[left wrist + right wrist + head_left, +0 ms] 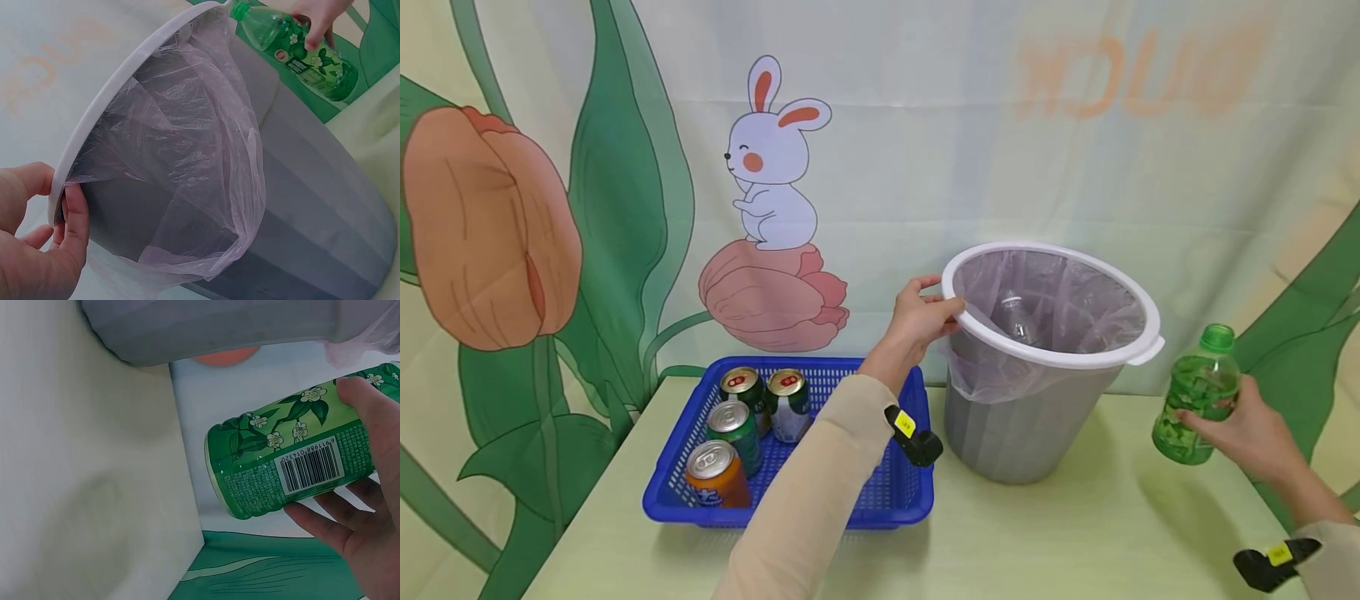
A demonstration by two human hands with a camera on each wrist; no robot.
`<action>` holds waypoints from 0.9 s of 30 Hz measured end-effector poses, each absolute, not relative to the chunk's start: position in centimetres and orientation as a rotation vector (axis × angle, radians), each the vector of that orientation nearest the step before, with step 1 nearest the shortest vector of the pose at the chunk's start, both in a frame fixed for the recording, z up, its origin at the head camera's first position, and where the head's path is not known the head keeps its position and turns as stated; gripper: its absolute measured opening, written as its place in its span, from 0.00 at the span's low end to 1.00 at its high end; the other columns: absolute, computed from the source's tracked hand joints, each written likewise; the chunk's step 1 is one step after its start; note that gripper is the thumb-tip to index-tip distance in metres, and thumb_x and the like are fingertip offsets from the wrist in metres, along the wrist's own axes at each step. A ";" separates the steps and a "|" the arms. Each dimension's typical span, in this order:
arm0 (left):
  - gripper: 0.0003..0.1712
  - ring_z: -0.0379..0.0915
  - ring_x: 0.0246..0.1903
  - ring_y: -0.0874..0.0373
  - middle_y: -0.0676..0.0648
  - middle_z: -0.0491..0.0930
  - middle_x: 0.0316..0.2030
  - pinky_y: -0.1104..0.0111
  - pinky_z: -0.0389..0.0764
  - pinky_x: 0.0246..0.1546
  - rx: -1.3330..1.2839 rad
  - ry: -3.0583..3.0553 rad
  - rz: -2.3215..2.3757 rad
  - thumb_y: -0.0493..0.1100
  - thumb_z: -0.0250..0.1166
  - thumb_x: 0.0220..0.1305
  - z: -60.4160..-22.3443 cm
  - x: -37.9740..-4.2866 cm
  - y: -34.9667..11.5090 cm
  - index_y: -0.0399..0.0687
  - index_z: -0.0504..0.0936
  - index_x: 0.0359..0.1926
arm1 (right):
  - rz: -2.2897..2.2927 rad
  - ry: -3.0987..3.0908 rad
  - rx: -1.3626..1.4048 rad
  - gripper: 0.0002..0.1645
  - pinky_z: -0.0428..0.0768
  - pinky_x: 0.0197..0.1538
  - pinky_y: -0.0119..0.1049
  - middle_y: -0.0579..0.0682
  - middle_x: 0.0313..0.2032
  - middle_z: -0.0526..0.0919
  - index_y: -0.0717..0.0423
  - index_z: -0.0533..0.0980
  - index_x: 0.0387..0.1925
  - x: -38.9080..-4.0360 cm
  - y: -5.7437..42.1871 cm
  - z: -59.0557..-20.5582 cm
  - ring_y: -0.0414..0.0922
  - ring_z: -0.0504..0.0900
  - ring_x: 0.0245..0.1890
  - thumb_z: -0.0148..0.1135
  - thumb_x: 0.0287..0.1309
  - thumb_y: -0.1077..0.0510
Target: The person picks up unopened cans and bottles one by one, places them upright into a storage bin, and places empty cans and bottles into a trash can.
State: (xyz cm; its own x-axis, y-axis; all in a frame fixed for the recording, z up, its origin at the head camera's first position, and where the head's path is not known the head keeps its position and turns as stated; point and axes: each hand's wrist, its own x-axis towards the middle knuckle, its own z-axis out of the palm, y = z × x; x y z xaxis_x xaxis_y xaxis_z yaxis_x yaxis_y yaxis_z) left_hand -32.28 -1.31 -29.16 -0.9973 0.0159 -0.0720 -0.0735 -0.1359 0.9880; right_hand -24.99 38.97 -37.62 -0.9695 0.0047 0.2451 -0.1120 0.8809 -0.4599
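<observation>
My left hand (922,315) grips the white rim of a grey trash bin (1030,425) at its left side, fingers curled over the edge in the left wrist view. The rim slopes down to the right. A thin pinkish plastic bag (206,125) lines the bin and folds out over the rim. Inside it lies a clear plastic bottle (1018,321). To the right of the bin, my right hand (1262,437) holds a green plastic drink bottle (1198,396) above the table, cap end up. Its floral label and barcode show in the right wrist view (306,444).
A blue plastic basket (662,492) stands left of the bin. Several drink cans stand in its left part, among them an orange can (717,477) and a green can (734,429). My left sleeve crosses over the basket. Behind the table (1000,542) hangs a printed curtain (895,167).
</observation>
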 end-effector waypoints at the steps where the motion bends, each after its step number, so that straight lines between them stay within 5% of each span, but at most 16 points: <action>1: 0.33 0.77 0.27 0.56 0.44 0.75 0.41 0.70 0.81 0.32 -0.069 2.025 2.323 0.32 0.64 0.52 -29.2 -32.3 -1.3 0.50 0.66 0.60 | 0.695 -2.815 0.073 0.51 0.73 0.23 0.45 0.75 0.39 0.69 0.75 0.48 0.58 -25.0 38.9 -37.4 0.66 0.74 0.32 0.62 0.53 0.42; 27: 0.33 0.78 0.28 0.56 0.44 0.74 0.42 0.70 0.81 0.32 -0.083 2.031 2.321 0.33 0.64 0.52 -29.2 -32.3 -1.3 0.50 0.66 0.60 | 0.472 -2.802 0.103 0.49 0.72 0.21 0.45 0.75 0.37 0.67 0.77 0.50 0.54 -24.8 39.3 -30.6 0.66 0.73 0.28 0.63 0.52 0.44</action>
State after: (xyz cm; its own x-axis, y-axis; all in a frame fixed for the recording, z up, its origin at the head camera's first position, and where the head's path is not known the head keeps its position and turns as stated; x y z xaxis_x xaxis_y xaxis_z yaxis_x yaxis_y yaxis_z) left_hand -32.29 -1.29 -29.18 -0.9970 0.0071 -0.0772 -0.0774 -0.1327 0.9881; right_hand -24.76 39.31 -30.64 -0.9533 -0.0212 0.3014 -0.1187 0.9436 -0.3092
